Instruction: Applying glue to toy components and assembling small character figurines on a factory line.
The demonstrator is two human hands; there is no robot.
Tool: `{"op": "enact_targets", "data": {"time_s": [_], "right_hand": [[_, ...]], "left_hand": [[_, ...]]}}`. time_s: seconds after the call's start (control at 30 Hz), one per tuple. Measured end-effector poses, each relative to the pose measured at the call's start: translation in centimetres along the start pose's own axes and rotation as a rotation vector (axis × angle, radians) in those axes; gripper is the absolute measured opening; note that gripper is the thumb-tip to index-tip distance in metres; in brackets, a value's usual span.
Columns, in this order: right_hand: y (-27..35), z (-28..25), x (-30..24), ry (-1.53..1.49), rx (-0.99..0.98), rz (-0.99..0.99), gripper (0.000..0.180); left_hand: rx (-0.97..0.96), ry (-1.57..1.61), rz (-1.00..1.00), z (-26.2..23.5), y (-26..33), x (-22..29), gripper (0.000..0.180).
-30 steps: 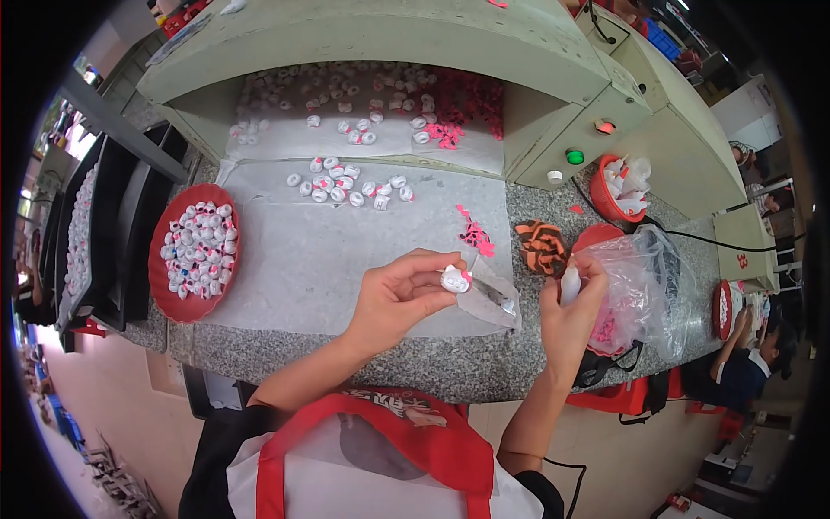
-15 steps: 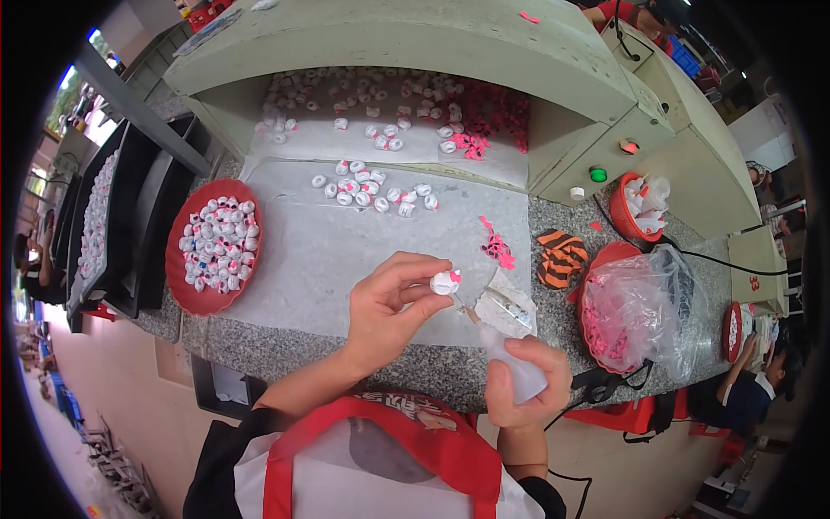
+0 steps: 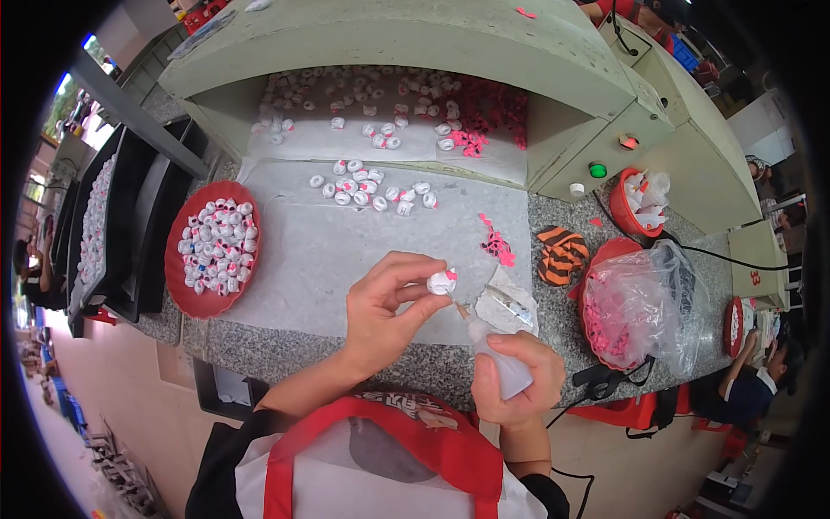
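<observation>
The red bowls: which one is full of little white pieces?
The big red bowl on the left side of the table, left of the left hand. The red bowl on the right holds a plastic bag of pink bits instead.

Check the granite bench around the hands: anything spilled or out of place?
Loose small pink pieces lie scattered on the white sheet, outside the red bowls. Otherwise, the left hand pinches a small white bead, and the right hand grips a translucent squeeze bottle.
</observation>
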State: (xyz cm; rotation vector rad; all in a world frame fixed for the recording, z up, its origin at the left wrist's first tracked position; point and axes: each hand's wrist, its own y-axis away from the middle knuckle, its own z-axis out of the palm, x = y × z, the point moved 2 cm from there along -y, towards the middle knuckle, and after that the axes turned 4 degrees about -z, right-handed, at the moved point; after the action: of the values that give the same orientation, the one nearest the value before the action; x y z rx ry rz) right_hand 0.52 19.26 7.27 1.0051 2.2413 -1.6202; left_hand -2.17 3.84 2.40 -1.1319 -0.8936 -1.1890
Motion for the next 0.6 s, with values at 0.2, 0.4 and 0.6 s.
{"op": "enact_targets", "data": {"time_s": [0.2,0.4,0.6], "right_hand": [[-0.1,0.11,0.05,-0.011,0.0,0.007,0.025],[0.22,0.04,0.07,-0.057,-0.018,0.036,0.025],[0.29,-0.09,0.25,-0.017,0.051,0.016,0.025]], "left_hand": [[0.006,0.001,-0.002,0.02,-0.03,0.02,0.032],[0.008,0.03,-0.044,-0.01,-0.03,0.05,0.033],[-0.001,0.223,-0.328,-0.24,-0.42,-0.18,0.034]]}}
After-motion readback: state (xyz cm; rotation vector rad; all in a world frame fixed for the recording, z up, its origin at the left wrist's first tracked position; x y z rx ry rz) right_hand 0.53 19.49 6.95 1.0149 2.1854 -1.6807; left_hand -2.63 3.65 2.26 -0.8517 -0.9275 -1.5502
